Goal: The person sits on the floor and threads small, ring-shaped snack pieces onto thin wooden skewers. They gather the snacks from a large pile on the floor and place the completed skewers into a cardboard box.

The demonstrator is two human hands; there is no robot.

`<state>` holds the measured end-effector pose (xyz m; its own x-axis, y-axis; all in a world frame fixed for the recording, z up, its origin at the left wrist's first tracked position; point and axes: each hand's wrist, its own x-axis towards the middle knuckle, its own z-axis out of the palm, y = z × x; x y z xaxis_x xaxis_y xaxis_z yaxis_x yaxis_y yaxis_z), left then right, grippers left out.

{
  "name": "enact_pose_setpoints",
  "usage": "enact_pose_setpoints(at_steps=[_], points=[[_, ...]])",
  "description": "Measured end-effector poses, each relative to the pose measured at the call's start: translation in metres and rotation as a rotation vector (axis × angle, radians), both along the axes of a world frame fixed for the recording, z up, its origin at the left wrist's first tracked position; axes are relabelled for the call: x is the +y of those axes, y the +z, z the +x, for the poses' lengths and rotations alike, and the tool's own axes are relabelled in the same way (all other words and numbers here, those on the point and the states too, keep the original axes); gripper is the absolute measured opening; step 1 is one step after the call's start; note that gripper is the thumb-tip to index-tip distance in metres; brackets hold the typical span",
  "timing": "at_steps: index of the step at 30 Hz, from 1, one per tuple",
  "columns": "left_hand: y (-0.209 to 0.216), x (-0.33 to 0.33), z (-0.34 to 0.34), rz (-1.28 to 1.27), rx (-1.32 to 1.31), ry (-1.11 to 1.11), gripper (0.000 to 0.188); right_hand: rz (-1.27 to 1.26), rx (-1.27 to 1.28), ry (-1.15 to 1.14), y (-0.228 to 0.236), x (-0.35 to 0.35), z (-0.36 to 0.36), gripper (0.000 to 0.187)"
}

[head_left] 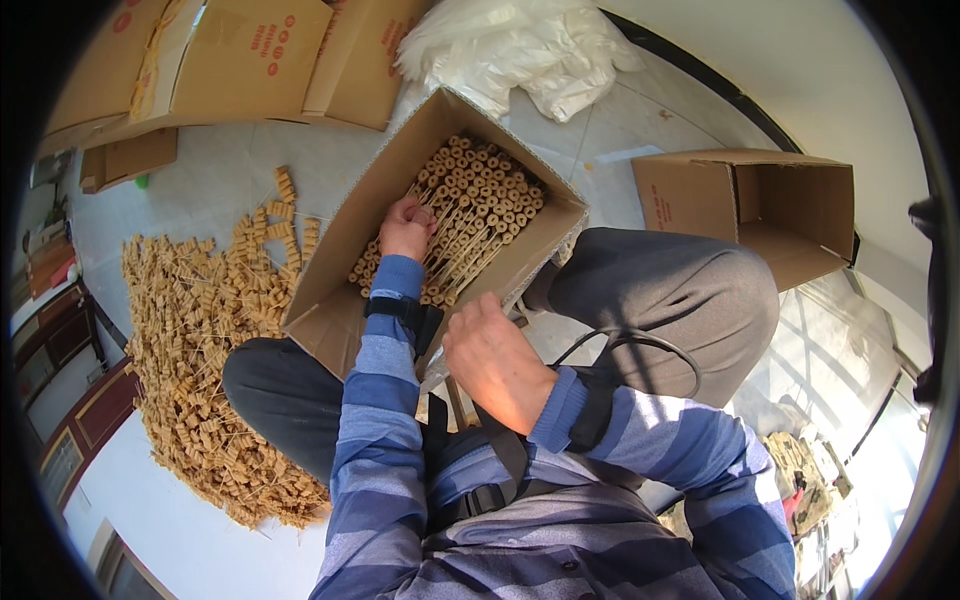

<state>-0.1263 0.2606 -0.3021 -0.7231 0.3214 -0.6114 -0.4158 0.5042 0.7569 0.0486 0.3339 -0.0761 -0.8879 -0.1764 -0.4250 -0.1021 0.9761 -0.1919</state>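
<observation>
An open cardboard box (345, 285) stands tilted between my knees. Inside it, tightly packed wooden stick pieces (490, 185) show round ends with dark centre holes, and thin pale sticks run among them. My left hand (406, 230) reaches into the box with its fingers bent onto the wooden pieces at the left side; its fingertips are partly hidden. At the box's near right rim is my right hand (497, 360), back upward and fingers curled over the edge, their tips out of sight.
A large heap of similar wooden pieces (200, 370) lies on the floor at left. Cardboard cartons (235, 65) stand at the far left, and crumpled clear plastic (530, 50) lies beyond the box. Another open carton (690, 190) is at right. A black cable (650, 335) loops over my right knee.
</observation>
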Motion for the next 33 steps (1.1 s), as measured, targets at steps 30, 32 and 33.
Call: enact_pose_setpoints(at_steps=[30, 32, 33], points=[[0.303, -0.135, -0.030, 0.206, 0.328, -0.218, 0.047, -0.183, 0.210, -0.051, -0.042, -0.025, -0.006, 0.015], [0.339, -0.206, -0.014, 0.250, 0.511, -0.045, 0.044, -0.240, 0.232, -0.091, -0.047, -0.036, -0.010, 0.012], [0.346, -0.243, -0.005, 0.212, 0.536, 0.057, 0.043, -0.235, 0.273, -0.065, -0.048, -0.041, -0.012, 0.009]])
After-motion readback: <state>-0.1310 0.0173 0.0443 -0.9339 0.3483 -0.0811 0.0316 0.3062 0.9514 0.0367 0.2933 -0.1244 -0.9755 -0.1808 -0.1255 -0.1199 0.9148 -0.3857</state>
